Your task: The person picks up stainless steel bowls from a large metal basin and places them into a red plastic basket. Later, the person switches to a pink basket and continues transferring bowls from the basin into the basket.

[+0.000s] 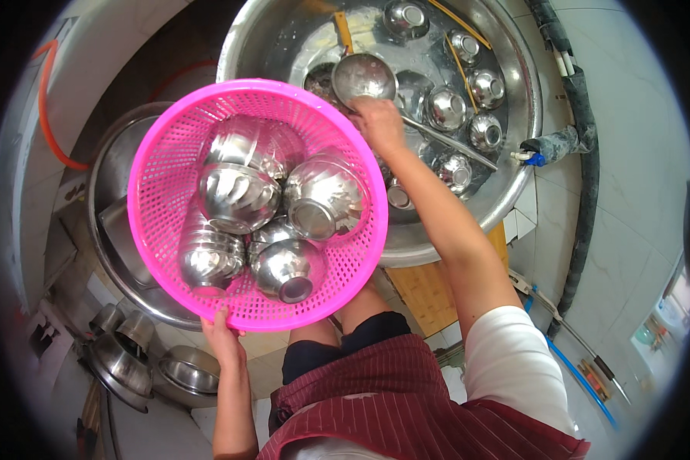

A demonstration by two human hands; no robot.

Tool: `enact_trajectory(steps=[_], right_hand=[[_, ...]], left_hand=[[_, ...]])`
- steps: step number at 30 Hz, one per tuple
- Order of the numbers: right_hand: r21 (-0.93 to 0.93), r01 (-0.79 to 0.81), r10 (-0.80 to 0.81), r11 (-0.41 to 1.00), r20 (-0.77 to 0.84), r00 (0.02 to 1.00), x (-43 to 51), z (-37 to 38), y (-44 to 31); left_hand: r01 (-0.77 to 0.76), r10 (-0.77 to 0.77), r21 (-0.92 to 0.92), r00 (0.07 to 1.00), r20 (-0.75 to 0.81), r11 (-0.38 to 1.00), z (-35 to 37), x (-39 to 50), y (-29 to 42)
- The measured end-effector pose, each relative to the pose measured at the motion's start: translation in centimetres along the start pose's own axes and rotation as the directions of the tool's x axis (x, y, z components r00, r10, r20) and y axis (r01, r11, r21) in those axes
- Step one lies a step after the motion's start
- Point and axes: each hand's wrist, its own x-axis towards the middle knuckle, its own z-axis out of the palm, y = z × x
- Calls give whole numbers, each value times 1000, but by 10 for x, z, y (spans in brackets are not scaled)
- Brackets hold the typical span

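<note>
A pink plastic basket [259,320] holds several stainless steel bowls [238,198], some nested in stacks. My left hand [224,336] grips its rim at the lower left. My right hand [379,123] is at the basket's upper right side, next to a metal ladle [365,77] in the large metal basin [520,75]; its fingers are partly hidden, and whether they hold the rim I cannot tell. Several small steel bowls [445,109] lie bottom-up in the basin's water, with yellow chopsticks [463,72] and a yellow-handled utensil [344,31] among them. A long metal handle [448,141] passes behind my right forearm.
Another wide metal basin [95,218] stands under the basket's left side, with a metal tray inside. Pots and bowls [121,359] are at the lower left. An orange hose [49,126] hangs at the left. A pipe with a blue-handled valve [535,158] runs by the right wall.
</note>
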Motion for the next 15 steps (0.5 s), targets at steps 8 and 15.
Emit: enact_trajectory(steps=[8,15], right_hand=[[-377,-167,343,911,468,815,-15,-6,52],[120,-680,676,723,79,732,21,-25,85]], left_hand=[[12,-11,29,1000,-25,1000,-8,1,-6],[-28,27,-17,999,-23,999,-2,0,-3]])
